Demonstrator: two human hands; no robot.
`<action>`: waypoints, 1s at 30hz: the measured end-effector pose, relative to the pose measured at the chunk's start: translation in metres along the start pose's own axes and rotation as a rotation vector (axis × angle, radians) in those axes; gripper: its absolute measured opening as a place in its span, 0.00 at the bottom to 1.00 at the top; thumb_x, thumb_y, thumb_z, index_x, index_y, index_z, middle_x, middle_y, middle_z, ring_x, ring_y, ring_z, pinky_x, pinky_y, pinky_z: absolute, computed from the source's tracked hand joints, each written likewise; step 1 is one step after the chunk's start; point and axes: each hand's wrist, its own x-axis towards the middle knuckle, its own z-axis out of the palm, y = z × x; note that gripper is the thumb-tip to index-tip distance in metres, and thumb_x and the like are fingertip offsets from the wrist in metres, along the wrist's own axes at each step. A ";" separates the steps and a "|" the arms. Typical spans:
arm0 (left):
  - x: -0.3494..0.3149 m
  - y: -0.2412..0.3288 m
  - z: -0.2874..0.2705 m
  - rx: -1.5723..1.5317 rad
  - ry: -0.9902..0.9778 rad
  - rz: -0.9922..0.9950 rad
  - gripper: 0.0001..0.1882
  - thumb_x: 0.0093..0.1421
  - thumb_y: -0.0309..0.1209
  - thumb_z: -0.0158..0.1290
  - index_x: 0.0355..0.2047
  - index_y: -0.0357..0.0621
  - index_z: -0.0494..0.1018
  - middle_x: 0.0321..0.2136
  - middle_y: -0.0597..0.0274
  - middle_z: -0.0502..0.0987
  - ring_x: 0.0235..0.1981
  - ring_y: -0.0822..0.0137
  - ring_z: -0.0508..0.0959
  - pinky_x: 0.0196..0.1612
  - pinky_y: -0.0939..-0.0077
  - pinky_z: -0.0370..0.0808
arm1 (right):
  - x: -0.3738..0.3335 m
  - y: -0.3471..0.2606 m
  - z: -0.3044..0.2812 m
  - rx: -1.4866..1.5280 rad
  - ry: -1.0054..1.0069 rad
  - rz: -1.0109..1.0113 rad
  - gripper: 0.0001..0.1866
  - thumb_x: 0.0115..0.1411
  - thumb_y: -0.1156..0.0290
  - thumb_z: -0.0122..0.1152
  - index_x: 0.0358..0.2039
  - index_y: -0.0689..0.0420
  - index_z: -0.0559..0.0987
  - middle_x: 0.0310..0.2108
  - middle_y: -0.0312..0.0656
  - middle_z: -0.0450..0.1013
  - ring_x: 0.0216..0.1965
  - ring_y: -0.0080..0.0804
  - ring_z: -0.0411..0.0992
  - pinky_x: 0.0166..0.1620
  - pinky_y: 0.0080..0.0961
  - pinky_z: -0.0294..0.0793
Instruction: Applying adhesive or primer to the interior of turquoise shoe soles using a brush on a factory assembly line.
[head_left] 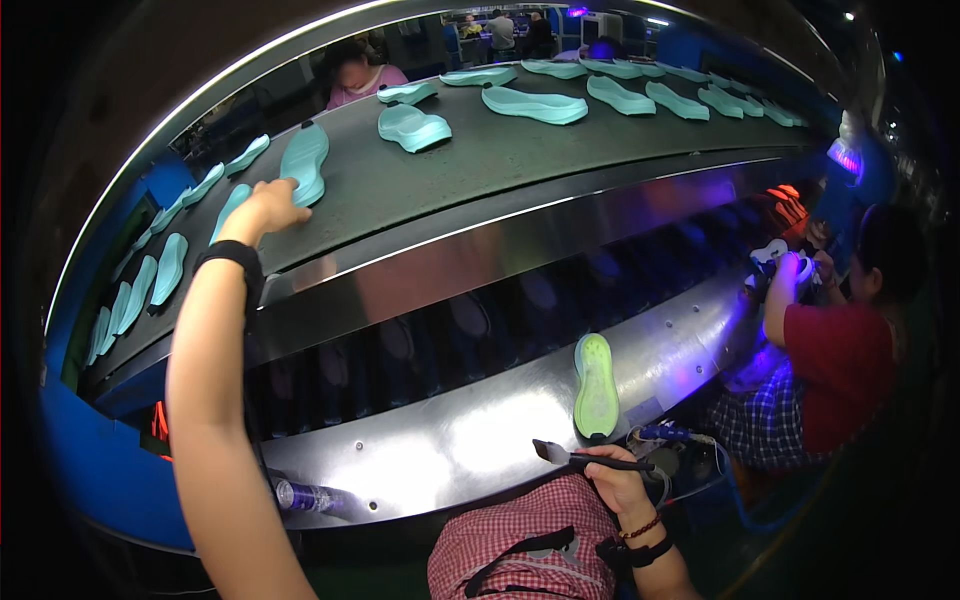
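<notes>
Stretched far out over the dark conveyor belt (340,205), my left hand (272,208) has its fingers closed at the near end of a pale teal shoe sole (306,155). Another teal sole (231,205) lies just left of that hand, partly covered by it. Close to my lap, my right hand (618,482) grips a flat brush (605,461) by its black handle, the bristles pointing left. Above the brush, a yellow-green shoe sole (597,385) rests on the shiny metal ledge (490,440), apart from the bristles.
More teal soles (535,104) lie along the belt. Below it, dim shoe shapes (470,315) stand in a dark recess. A clear bottle (305,497) lies at the ledge's left. A co-worker in red (840,350) sits right, beneath a purple lamp (846,155); another person (365,80) is across the belt.
</notes>
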 end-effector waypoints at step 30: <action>-0.326 0.107 0.293 -2.653 -0.910 0.022 0.44 0.51 0.64 0.41 0.57 0.42 0.55 0.51 0.41 0.64 0.48 0.42 0.68 0.53 0.46 0.62 | 0.018 0.033 0.077 -0.257 -0.298 0.023 0.13 0.52 0.80 0.58 0.39 0.66 0.75 0.36 0.45 0.74 0.39 0.29 0.72 0.45 0.22 0.70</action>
